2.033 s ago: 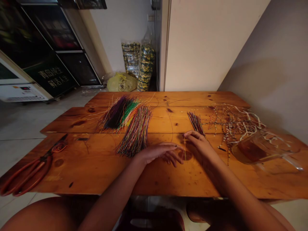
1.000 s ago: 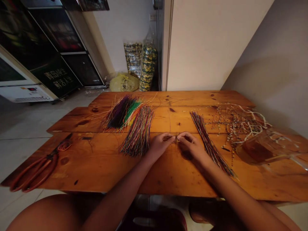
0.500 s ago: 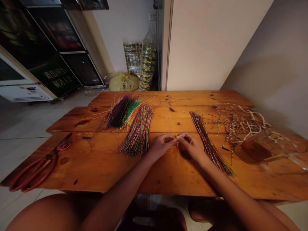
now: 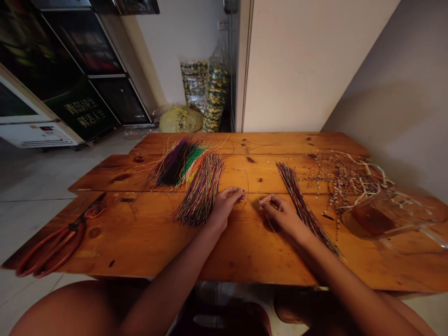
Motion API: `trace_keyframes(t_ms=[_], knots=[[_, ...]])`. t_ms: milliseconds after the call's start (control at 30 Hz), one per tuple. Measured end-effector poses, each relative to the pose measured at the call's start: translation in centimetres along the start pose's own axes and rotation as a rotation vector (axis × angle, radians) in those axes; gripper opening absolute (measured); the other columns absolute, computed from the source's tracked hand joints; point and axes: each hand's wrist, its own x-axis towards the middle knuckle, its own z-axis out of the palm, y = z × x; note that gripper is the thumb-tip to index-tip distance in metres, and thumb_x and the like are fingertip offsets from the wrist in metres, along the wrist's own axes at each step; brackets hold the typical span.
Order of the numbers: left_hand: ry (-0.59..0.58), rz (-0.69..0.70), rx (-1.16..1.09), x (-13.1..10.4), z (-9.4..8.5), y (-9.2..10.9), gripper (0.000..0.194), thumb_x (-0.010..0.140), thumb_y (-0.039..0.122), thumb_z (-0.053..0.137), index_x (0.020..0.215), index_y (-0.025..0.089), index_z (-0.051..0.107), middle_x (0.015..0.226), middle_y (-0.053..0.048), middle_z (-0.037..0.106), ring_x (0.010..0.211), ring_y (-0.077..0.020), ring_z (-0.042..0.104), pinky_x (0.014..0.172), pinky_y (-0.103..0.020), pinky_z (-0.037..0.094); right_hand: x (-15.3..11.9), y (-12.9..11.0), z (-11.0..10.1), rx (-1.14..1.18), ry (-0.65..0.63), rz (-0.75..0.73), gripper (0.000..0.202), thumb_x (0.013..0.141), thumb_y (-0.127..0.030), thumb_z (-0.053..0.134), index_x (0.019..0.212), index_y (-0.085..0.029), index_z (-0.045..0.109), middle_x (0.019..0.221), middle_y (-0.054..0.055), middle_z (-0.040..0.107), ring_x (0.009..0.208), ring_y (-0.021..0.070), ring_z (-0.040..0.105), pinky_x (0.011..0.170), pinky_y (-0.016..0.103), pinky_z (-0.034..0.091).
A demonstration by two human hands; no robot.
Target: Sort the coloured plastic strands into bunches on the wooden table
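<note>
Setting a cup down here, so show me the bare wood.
The table is bare at front left, between scissors and left forearm, and at front centre, between that and the right forearm. Between the mixed bundle and narrow bundle, hands intrude. Crowded: back left, with coloured strands; right, with beaded strands and jug.

Wooden table | pale wall | tiled floor | dim light

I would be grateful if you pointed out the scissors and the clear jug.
Scissors [image 4: 80, 232]: head view, on a red handle.
Clear jug [image 4: 371, 220]: head view, on its side wall.
</note>
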Motion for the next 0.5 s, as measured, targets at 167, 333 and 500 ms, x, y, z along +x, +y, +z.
trace_keyframes(t_ms=[167,333,500], knots=[[0.019,-0.015,-0.031,0.1,-0.1,-0.2,0.017,0.063,0.029,0.07,0.07,0.014,0.063,0.072,-0.001,0.061,0.07,-0.0106,0.057,0.074,-0.024,0.044,-0.7,-0.5,0.1,-0.039,-0.132,-0.026,0.023,0.078,-0.042,0.054,0.073,-0.019,0.054,0.068,0.0,0.055,0.063,0.0134,0.05,0.062,0.027,0.04],[-0.073,-0.05,0.094,-0.1,0.3,-0.6,0.011,0.067,0.026,0.066,0.068,0.015,0.062,0.067,0.0,0.062,0.067,-0.0115,0.057,0.069,-0.024,0.044,-0.6,-0.3,0.2,-0.067,-0.137,-0.028,0.021,0.078,-0.039,0.052,0.077,-0.018,0.055,0.07,0.0,0.056,0.062,0.013,0.05,0.06,0.026,0.04],[-0.212,-0.091,0.198,-0.5,0.6,-0.5,0.008,0.07,0.023,0.064,0.074,0.016,0.063,0.07,0.0,0.063,0.07,-0.0127,0.059,0.07,-0.024,0.044,-0.4,-0.7,-0.7,-0.165,-0.16,-0.079,0.014,0.076,-0.033,0.051,0.076,-0.019,0.053,0.072,0.001,0.056,0.064,0.0137,0.051,0.06,0.026,0.039]])
